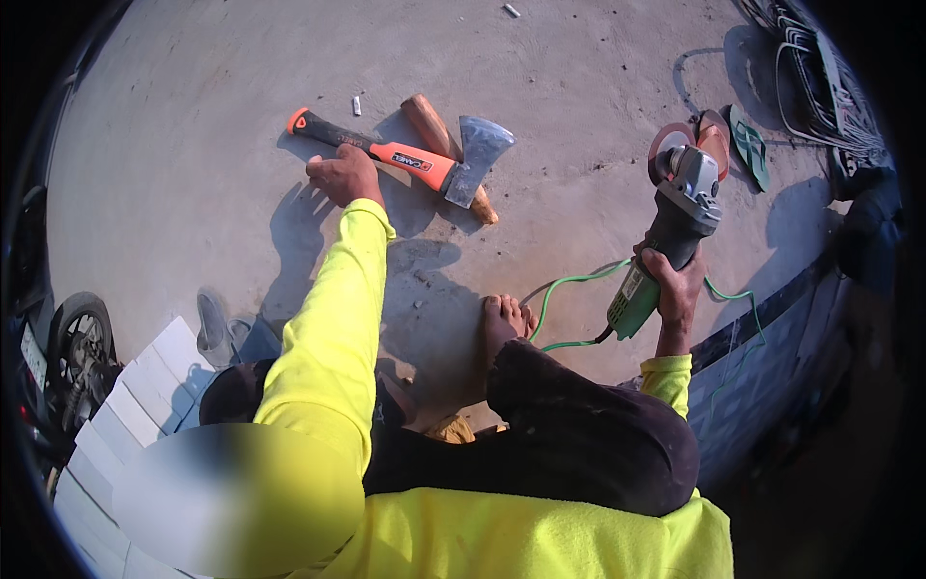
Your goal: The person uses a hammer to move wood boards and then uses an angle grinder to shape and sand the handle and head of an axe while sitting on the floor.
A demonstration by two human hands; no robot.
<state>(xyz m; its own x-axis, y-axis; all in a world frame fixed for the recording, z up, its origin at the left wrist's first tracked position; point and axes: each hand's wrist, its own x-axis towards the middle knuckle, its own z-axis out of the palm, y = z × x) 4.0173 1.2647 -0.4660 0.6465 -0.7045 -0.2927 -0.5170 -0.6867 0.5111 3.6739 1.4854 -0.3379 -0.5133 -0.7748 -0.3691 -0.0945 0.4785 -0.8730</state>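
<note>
My left hand (pixel 345 177) reaches forward with its fingers closed at the black grip of an axe (pixel 410 159). The axe has an orange and black handle and a grey metal head, which points to the right. A brown wooden piece (pixel 431 124) passes under the axe near its head. On the right, my right hand (pixel 675 287) is wrapped round the body of a green and black angle grinder (pixel 672 222). The grinder is held upright, its reddish disc (pixel 667 151) at the far end. A green cord (pixel 569 280) runs from its lower end.
Flip-flops (pixel 748 145) lie beyond the grinder, near a bundle of bent metal rods (pixel 820 87). Grey shoes (pixel 214 328) and pale tiles (pixel 145 396) are at the left, beside a motorcycle wheel (pixel 81 343). My bare foot (pixel 507 320) rests on the concrete ground.
</note>
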